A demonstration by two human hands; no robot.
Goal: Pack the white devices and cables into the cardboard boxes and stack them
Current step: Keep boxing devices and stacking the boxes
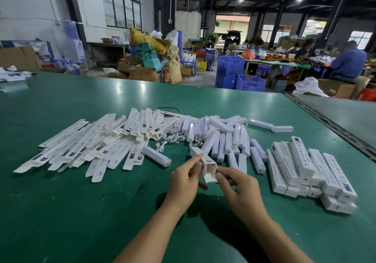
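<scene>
Slim cardboard box [208, 160] held over matte green tabletop [81, 201], near end open.
Left hand [184, 179] grips its side; right hand [238, 189] pinches the flap.

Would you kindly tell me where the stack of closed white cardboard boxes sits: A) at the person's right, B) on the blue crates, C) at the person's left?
A: the stack of closed white cardboard boxes lies on the green table beyond the right hand, at the person's right.

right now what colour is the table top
Dark green; the table top shows best in the head view.
</scene>
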